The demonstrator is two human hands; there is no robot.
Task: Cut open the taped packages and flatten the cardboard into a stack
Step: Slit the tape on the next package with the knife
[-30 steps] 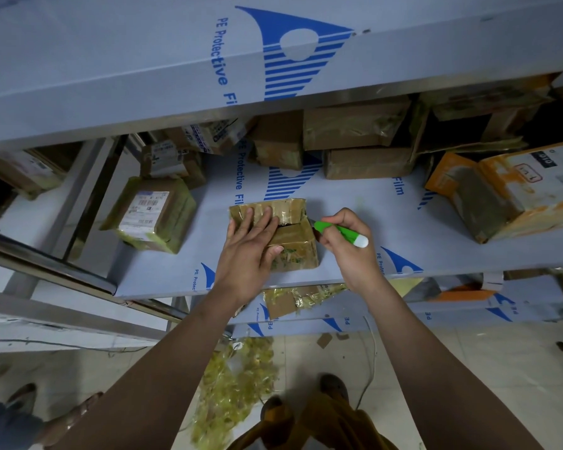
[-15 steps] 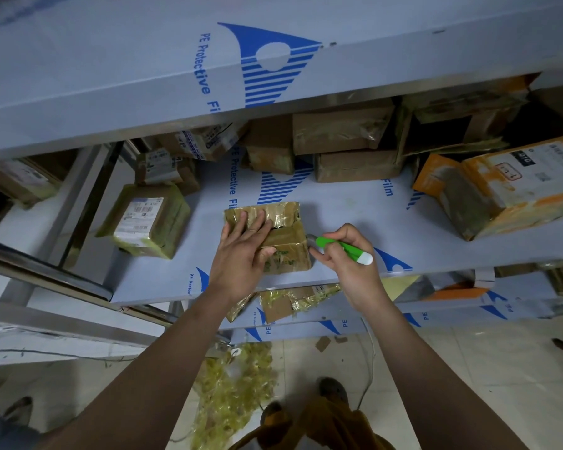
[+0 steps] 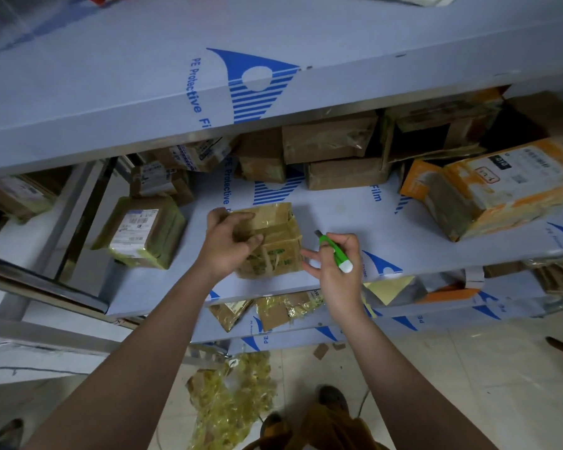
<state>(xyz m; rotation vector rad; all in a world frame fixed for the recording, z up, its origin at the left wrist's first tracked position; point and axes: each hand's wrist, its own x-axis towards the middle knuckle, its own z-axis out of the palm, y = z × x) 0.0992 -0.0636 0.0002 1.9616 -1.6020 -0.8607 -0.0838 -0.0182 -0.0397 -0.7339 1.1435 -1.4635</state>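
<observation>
The box (image 3: pixel 267 238) is gripped by the left hand (image 3: pixel 229 243), fingers curled over its top left part; it rests on the shelf (image 3: pixel 355 222) between both hands. A green cutter (image 3: pixel 334 252) is pinched in the right hand (image 3: pixel 333 271), just right of the box, its remaining fingers spread loose and its blade end pointing away from the person. A labelled parcel (image 3: pixel 140 232) lies left of the left hand. An orange package (image 3: pixel 501 190) sits well right of the right hand. Beyond both hands, brown cartons (image 3: pixel 332 151) are stacked at the back.
</observation>
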